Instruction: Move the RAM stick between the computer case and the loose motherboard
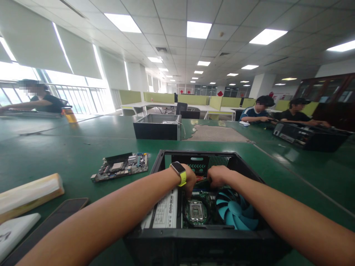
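Case: black metal computer case (205, 234) on the green table (80, 155), before the person, open side up, perforated wall away from them; foreshortening hides which axis is longer.
Left hand (190, 180): inside, fingers bent downward, tips partly hidden; cannot tell its hold.
Right hand (218, 176): fingers curled in beside thin red wires (200, 178); grip unclear.
Interior: white-labelled metal box (166, 211) left, lengthwise away from the person; round turquoise fan (236, 208) right; square metal socket (196, 211) between.
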`<state>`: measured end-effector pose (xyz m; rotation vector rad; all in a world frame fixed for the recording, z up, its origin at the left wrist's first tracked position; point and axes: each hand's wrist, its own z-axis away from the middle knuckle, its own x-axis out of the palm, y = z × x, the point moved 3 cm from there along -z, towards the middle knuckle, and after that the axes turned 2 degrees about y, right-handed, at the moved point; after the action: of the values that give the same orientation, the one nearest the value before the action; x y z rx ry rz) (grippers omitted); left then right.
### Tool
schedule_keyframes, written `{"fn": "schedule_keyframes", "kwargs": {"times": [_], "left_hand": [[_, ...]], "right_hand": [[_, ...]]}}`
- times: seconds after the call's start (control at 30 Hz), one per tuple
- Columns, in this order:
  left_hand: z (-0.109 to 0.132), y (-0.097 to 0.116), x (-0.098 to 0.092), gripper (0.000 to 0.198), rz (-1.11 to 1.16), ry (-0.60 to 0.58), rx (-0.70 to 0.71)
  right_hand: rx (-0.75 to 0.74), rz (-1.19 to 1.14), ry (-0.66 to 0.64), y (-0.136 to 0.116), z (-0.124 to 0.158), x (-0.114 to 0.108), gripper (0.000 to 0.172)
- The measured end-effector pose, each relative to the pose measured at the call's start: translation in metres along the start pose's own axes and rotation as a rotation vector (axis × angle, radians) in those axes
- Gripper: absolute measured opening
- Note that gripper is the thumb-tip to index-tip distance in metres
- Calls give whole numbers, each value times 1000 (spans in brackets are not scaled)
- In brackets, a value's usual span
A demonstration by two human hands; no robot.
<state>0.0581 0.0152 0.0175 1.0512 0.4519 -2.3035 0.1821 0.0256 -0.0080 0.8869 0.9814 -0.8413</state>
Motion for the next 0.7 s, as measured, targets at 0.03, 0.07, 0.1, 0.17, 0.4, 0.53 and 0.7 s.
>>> {"fn": "schedule_keyframes", "kwargs": {"times": [0.03,0.07,0.1,0.17,0.4,0.53,0.7], "left_hand": [[0,0,0,25,-7,-3,-8],[0,0,1,26,-17,-8,-12],[0,0,1,28,-28,-14,-12],[1,1,1,31,-54,-25,-8],[4,1,0,36,-67,-30,17],[2,0,0,36,-31,7,3],[-1,-1,1,30,-51,-8,12]], "right_hand": [[1,6,4,0,0,0,32],[3,9,5,0,0,0,32],[4,8,2,0,0,0,32],[3,1,-8,0,1,0,33],[2,-8,-26,0,0,0,36],[-10,5,-14,1,-1,1,34],[-7,-11,-12,2,-1,2,33]]}}
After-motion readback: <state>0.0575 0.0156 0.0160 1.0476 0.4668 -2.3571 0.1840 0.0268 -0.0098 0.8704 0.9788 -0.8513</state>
